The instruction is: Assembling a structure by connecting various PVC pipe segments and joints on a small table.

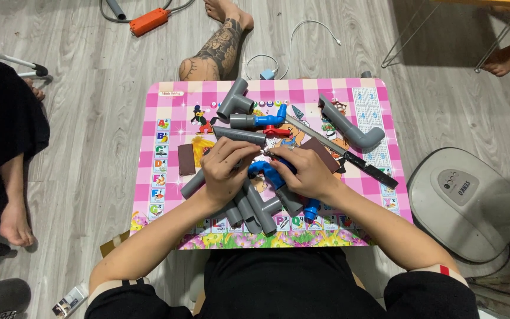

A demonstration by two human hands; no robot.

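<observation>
**Joining pipe fittings over the pink table**

Both hands work at the centre of the small pink checked table [166,177], above a cluster of grey pipe pieces.

1. The left hand [225,168] curls its fingers [240,147] closed over a long grey pipe [193,184] that runs diagonally from the lower left up toward the middle. The grip looks firm, though the palm hides the contact.
2. The right hand [309,171] closes its fingers around a blue elbow fitting [265,171], whose open end shows just left of the knuckles, between the two hands.
3. For a clean joint, the likely best practice is to keep pipe and fitting on one axis, support the pipe close to its end, and push with a slight twist rather than at an angle.

The blue elbow fitting lies directly against the right fingers and just beside the left fingertips. Under the wrists, several grey tees and short pipes [255,210] lie touching one another.

Farther up the table rest a grey tee [235,99], a grey-and-blue assembly [259,120], a grey elbow pipe [349,127] and a long knife with a black handle [349,156]. A white fan base [461,201] stands on the floor to the right
</observation>
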